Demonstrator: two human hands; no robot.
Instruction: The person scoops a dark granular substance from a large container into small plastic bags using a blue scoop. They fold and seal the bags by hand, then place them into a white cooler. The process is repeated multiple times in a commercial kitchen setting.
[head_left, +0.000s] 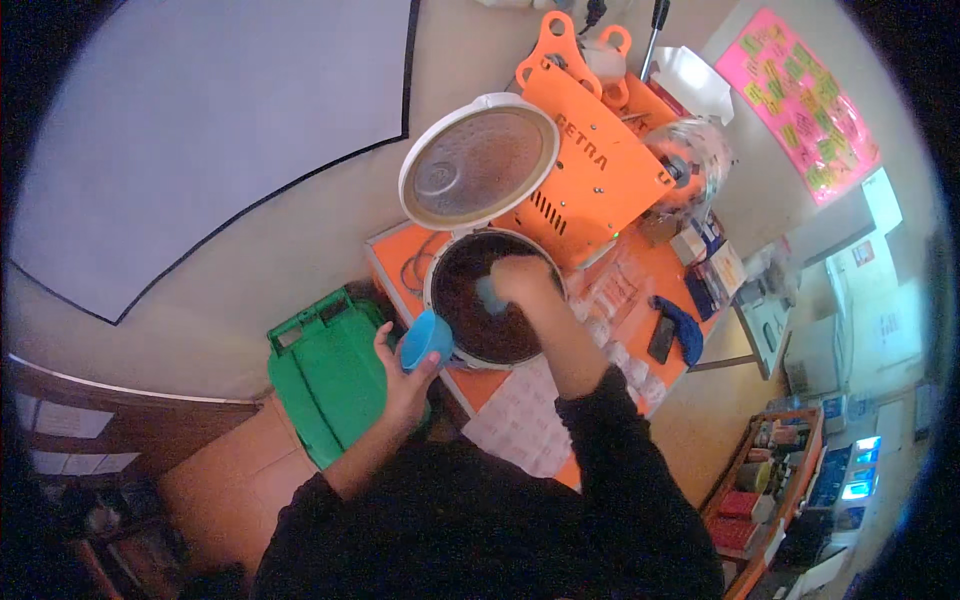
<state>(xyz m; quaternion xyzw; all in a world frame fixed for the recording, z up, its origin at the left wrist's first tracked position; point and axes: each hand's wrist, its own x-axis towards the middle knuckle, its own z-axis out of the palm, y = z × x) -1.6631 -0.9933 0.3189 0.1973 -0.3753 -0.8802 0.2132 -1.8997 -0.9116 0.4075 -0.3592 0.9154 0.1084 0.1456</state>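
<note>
My left hand (409, 375) holds a light blue bowl (426, 342), tilted, at the left rim of a round pot (480, 330). My right hand (521, 281) reaches into the pot and grips a pale bluish thing (492, 295), perhaps a scoop; its shape is blurred. The inside of the pot is dark, so its contents cannot be told. The pot's oval lid (480, 165) stands raised behind it, its wet-looking inner side facing me.
An orange Getra machine (592, 157) stands behind the pot on an orange table (484, 384). Printed paper (525, 420), wrapped packets (634, 371), a phone (661, 339) and a blue cloth (686, 334) lie on the table. A green lidded bin (330, 375) is at the left.
</note>
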